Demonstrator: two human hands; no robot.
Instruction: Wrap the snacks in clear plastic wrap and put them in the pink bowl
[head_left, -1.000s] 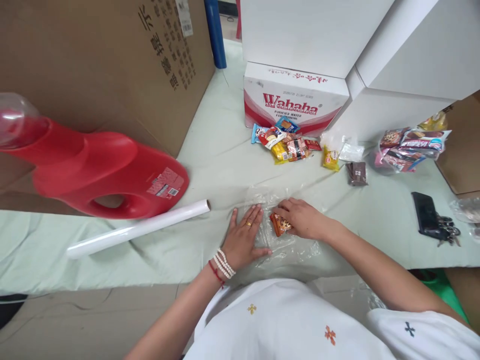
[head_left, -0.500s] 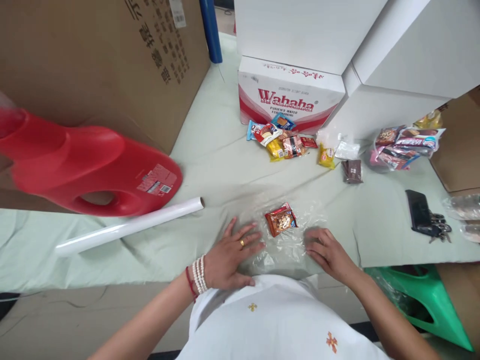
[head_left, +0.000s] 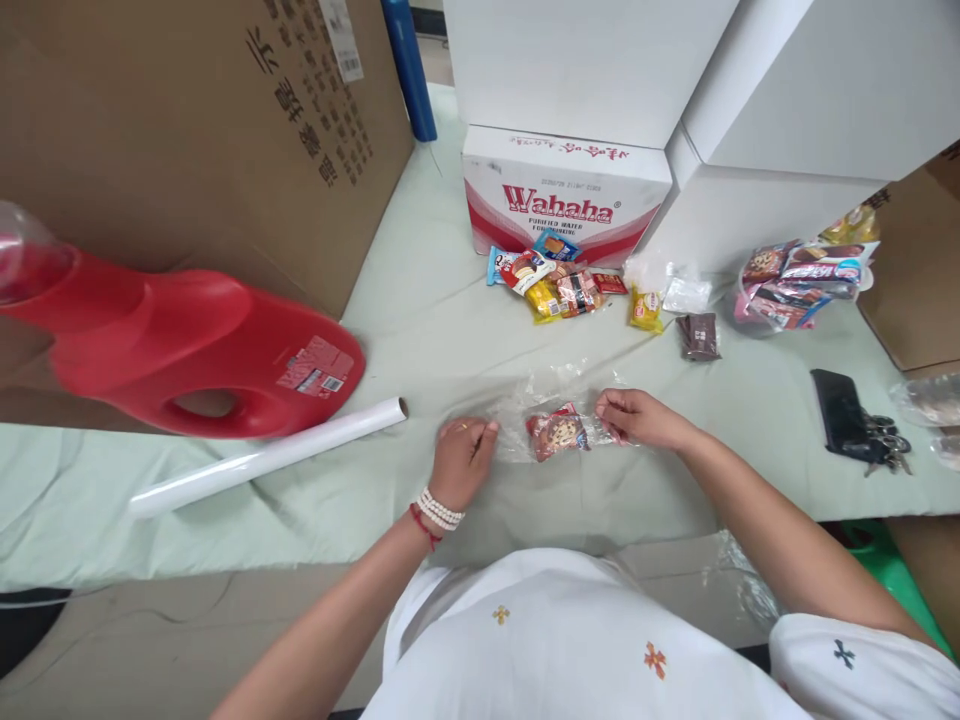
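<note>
Cloth (head_left: pixel 420 330) (green, boxes (head_left: pixel 566 195) behind): left hand (head_left: pixel 463 462) and right hand (head_left: pixel 637 418) pinch film (head_left: pixel 559 383) over snack (head_left: pixel 556 433).

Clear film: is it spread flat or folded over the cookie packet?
Folded over: the clear film covers the cookie packet, and left hand and right hand pinch its ends.

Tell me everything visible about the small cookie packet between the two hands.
The cookie packet is small, reddish-orange and glossy like foil, printed with a chocolate-chip cookie. It lies on the pale green cloth, wrapped in crinkled clear film. The left hand and right hand pinch the film at either end; neither seems to touch the packet itself.
</note>
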